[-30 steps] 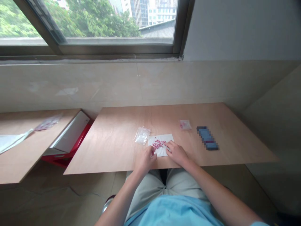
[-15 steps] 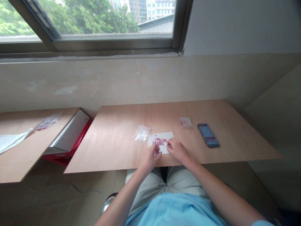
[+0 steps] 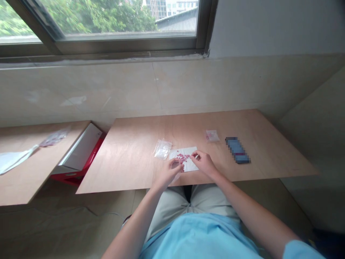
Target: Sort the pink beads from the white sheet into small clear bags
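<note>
Small pink-red beads (image 3: 184, 157) lie scattered on a white sheet of paper (image 3: 191, 166) near the table's front edge. At the sheet's lower left, my left hand (image 3: 168, 172) is curled around a small clear plastic bag (image 3: 175, 177), mostly hidden by the fingers. My right hand (image 3: 204, 162) reaches over the sheet's right side, its thumb and forefinger pinched together at the edge of the beads. Whatever is between those fingertips is too small to make out.
Clear plastic bags (image 3: 162, 149) lie left of the paper. Behind it sits a small bag with pink beads (image 3: 212, 135), and a phone (image 3: 238, 150) is at the right. A second table (image 3: 16, 187) stands to the left, past a gap with a red stool (image 3: 87, 163).
My left hand has turned and lifted slightly, with its fingers nearer the beads. My right hand stays at the paper's right side, fingertips still pinched. The camera view has shifted a little.
</note>
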A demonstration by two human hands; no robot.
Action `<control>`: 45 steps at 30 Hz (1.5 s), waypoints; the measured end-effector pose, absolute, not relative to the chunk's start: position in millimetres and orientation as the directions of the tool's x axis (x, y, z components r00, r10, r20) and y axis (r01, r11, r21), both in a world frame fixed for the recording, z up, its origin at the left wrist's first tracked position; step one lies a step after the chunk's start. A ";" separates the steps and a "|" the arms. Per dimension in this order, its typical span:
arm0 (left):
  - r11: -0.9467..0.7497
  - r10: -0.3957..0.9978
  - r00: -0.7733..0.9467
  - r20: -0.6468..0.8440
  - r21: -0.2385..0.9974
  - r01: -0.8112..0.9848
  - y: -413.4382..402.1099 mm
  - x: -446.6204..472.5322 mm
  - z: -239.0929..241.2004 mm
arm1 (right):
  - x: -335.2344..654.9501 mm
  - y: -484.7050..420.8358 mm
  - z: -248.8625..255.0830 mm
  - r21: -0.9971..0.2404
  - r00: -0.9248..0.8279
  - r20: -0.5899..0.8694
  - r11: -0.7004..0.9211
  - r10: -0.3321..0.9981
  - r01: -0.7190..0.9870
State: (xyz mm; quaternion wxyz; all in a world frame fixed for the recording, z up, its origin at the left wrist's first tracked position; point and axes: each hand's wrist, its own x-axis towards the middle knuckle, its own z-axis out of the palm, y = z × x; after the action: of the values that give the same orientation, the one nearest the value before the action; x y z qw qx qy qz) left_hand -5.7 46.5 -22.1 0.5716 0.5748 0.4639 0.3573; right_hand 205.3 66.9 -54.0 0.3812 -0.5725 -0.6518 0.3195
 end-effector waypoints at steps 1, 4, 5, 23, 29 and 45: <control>0.124 0.935 0.323 -0.148 0.988 0.093 46.5 -6.0 -21.2 | 204.6 66.8 -48.1 -0.901 -0.018 0.104 0.101 0.994 0.423; 0.138 0.922 0.347 -0.171 0.983 0.118 44.7 -2.9 -22.6 | 197.9 61.9 -27.5 -0.964 -0.010 0.068 0.068 0.998 0.258; 0.126 0.919 0.358 -0.168 0.983 0.136 43.9 -0.8 -24.0 | 194.8 59.2 -21.0 -0.963 -0.055 0.082 0.094 0.995 0.253; 0.170 0.964 0.210 -0.166 0.985 0.000 48.2 2.8 -30.6 | 220.7 69.5 -66.6 -0.556 -0.296 0.100 0.300 0.950 0.775; 0.151 0.963 0.216 -0.161 0.987 0.059 47.8 1.8 -30.1 | 222.7 70.1 -68.1 -0.546 -0.253 0.114 0.273 0.961 0.792; 0.113 0.951 0.278 -0.138 0.988 0.104 46.1 4.7 -35.5 | 217.2 67.3 -66.6 -0.535 -0.347 0.086 0.337 0.934 0.775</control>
State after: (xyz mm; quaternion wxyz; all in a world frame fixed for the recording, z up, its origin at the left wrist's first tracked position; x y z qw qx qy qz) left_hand 4.7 46.1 -35.5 0.5754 0.5549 0.4750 0.3680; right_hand 217.2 67.3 -66.6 0.1935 -0.5377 -0.7944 0.2056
